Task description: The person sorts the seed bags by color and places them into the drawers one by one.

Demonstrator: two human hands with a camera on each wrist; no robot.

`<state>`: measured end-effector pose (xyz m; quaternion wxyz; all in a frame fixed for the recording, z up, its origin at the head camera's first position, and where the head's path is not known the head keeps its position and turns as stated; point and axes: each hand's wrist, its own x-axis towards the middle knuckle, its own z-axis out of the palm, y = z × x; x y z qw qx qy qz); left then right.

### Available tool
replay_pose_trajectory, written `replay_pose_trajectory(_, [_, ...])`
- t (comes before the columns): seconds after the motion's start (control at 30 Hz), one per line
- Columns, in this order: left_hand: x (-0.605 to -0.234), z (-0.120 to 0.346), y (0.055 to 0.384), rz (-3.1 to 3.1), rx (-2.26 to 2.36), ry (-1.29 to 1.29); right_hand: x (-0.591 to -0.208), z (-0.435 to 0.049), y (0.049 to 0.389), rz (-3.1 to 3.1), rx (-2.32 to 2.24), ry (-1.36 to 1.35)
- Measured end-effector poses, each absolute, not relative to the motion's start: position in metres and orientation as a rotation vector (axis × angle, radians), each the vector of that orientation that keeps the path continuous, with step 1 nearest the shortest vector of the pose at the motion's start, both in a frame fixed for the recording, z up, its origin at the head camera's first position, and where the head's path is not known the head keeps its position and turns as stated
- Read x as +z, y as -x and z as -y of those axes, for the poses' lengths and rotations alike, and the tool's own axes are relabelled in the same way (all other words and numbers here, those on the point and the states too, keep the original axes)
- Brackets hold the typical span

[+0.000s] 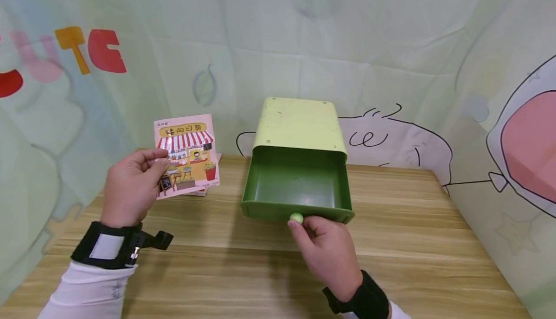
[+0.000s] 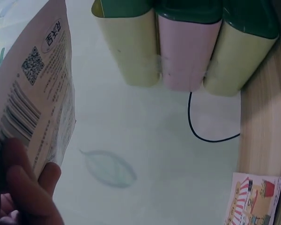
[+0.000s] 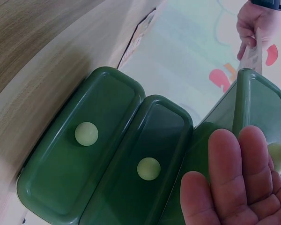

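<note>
My left hand [image 1: 130,188] pinches a pink seed packet [image 1: 193,140] between thumb and fingers, its shop-front picture towards the head camera. The packet's back, with a barcode, shows in the left wrist view. To the right stands a small drawer unit with a pale yellow top [image 1: 299,123]. Its top green drawer [image 1: 299,179] is pulled out, and its visible inside is bare. With thumb and index finger, my right hand [image 1: 330,254] pinches that drawer's round light-green knob [image 1: 296,218]; the other fingers are extended in the right wrist view.
Below the pulled-out drawer, two more green drawers [image 3: 103,101] with round knobs [image 3: 149,168] are pushed in. A similar pink packet [image 2: 255,199] lies on the wooden table [image 1: 412,222], partly behind the held one. A printed cloth [image 1: 369,34] hangs behind and at both sides.
</note>
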<state>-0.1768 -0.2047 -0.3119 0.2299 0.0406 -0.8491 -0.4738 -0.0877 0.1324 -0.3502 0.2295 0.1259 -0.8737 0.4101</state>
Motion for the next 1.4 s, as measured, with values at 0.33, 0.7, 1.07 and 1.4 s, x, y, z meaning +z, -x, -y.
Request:
replay_pose_trajectory(0.33, [-0.308,0.190,0.172,2.276,-1.386,0.052,-0.350,-0.132,0.087,2.397,1.115,-0.348])
replay_pose_trajectory(0.7, [-0.306,0.175,0.164,2.294,-1.471,0.134,-0.349,-0.132,0.087,2.402,1.109,-0.353])
replay_pose_trajectory(1.07, [-0.303,0.169,0.158,2.292,-1.550,0.195,-0.349,-0.133,0.087,2.407,1.124,-0.355])
replay_pose_trajectory(1.4, [-0.294,0.162,0.147,2.291,-1.747,0.317,-0.349,-0.133,0.088,2.409,1.131,-0.354])
